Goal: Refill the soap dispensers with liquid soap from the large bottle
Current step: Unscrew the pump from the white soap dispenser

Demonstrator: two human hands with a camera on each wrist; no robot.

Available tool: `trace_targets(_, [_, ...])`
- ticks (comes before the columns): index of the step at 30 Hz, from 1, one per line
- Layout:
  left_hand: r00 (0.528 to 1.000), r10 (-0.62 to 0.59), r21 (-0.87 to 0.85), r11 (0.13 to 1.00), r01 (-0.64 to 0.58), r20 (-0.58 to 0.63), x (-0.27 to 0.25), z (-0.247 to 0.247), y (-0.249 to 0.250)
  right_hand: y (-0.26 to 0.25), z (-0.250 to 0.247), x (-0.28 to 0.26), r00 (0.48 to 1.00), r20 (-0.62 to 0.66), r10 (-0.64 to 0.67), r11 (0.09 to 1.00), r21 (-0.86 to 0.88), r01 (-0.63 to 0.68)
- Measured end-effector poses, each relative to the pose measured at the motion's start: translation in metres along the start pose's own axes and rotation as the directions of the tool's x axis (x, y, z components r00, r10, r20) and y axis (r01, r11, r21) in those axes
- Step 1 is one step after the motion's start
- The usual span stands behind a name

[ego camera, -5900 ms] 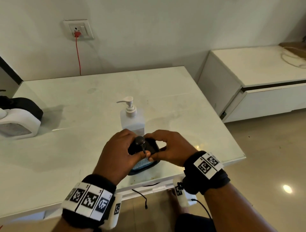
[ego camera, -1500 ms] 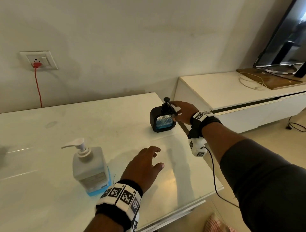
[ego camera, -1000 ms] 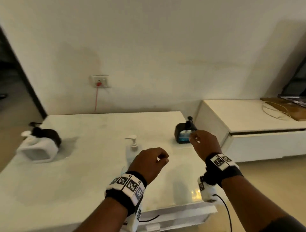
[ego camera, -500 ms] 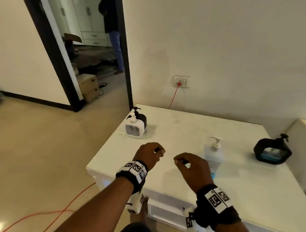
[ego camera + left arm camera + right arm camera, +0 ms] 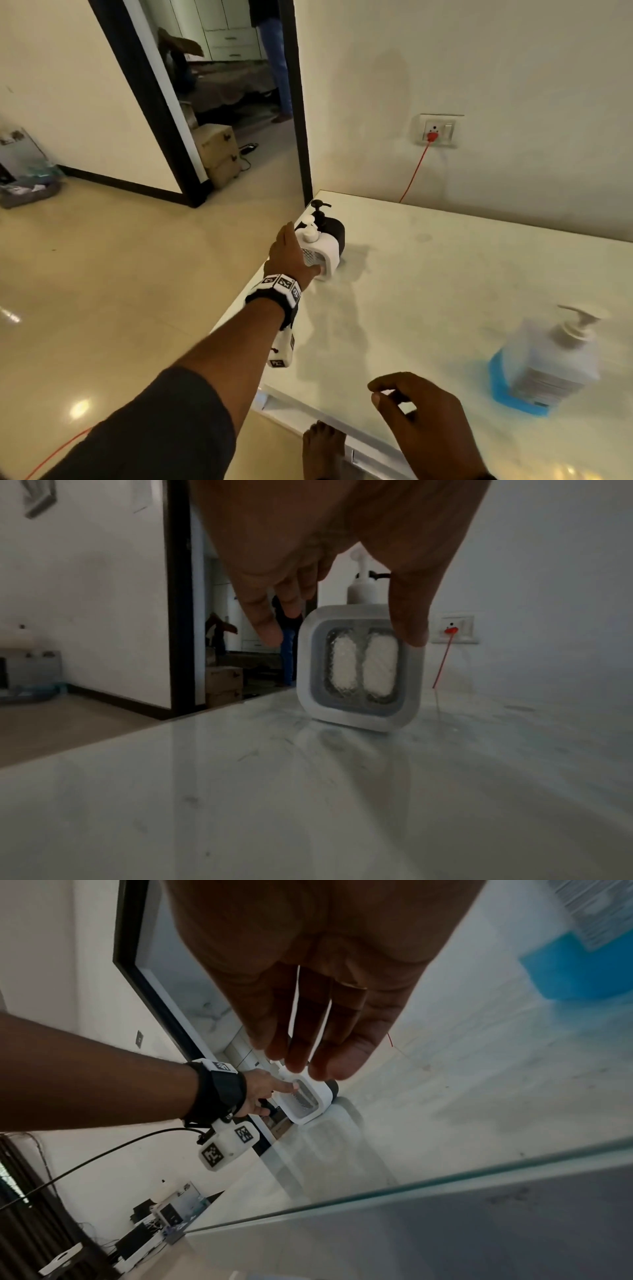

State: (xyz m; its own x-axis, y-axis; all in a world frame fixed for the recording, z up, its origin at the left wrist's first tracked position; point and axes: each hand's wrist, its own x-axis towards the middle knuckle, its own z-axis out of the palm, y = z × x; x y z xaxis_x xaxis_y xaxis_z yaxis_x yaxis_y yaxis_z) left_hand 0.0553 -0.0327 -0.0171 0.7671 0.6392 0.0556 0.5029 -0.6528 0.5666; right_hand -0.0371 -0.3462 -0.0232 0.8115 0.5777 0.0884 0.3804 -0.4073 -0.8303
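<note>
We see the left hand [image 5: 291, 255] stretched out to the far left corner of the white table [image 5: 445, 291], where the white soap dispenser [image 5: 320, 251] stands upright at the table's edge with the black soap dispenser [image 5: 334, 228] just behind it. From the left wrist view, the thumb and fingers [image 5: 270, 631] are spread wide to either side of the white soap dispenser [image 5: 359, 666]; the thumb tip lies against its upper right corner, while the fingers sit just beside its left side, and we cannot tell whether they touch it, so the hold is not closed round it. The right hand [image 5: 424, 418] hovers over the near edge of the table, fingers loosely bent and holding nothing; in the right wrist view its fingers [image 5: 301, 1031] hang relaxed and close together. The large bottle [image 5: 551, 363], with a white pump top and a blue base, stands upright on the table near the right hand, blurred by camera motion. A red cable [image 5: 416, 171] runs from a wall socket [image 5: 438, 132] down behind the table.
</note>
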Motion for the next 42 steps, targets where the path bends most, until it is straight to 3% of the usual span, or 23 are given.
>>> trace_targets(4, [0.999, 0.045, -0.076, 0.996, -0.044, 0.021, 0.023, 0.004, -0.011, 0.004, 0.001, 0.000, 0.997, -0.065, -0.051, 0.999, -0.001, 0.052])
trace_targets(9, [0.993, 0.114, 0.092, 0.989, -0.112, -0.010, 0.030, 0.003, -0.017, 0.010, -0.005, -0.011, 0.998, -0.054, -0.040, 0.999, -0.008, 0.040])
trace_targets(13, [0.992, 0.119, 0.213, 0.969, -0.123, 0.032, 0.032, -0.005, -0.014, 0.011, -0.011, -0.012, 0.999, -0.039, -0.005, 1.000, -0.013, 0.004])
trace_targets(17, [0.987, 0.111, 0.152, 0.980, -0.128, 0.117, 0.018, -0.017, -0.005, 0.010, -0.017, -0.011, 0.999, -0.036, 0.000, 1.000, 0.011, 0.000])
trace_targets(23, [0.958, 0.160, 0.000, 0.986, -0.164, 0.237, -0.054, -0.038, 0.016, -0.002, -0.036, -0.013, 0.997, -0.070, -0.018, 1.000, 0.019, 0.020])
trace_targets(28, [0.911, 0.225, -0.178, 0.969, -0.172, 0.345, -0.140, -0.022, 0.062, -0.007, -0.070, -0.028, 0.976, -0.211, 0.054, 0.997, 0.057, -0.043])
trace_targets(35, [0.830, 0.378, -0.316, 0.913, -0.259, 0.411, -0.228, 0.025, 0.132, 0.020, -0.125, -0.073, 0.875, -0.471, 0.108, 0.991, -0.013, -0.130])
trace_targets(38, [0.797, 0.437, -0.365, 0.884, -0.294, 0.416, -0.247, 0.046, 0.141, 0.032, -0.132, -0.093, 0.875, -0.466, 0.132, 0.983, -0.055, -0.178])
trace_targets(42, [0.798, 0.449, -0.397, 0.871, -0.290, 0.401, -0.254, 0.070, 0.140, 0.042, -0.134, -0.091, 0.905, -0.417, 0.087, 0.958, -0.213, -0.190])
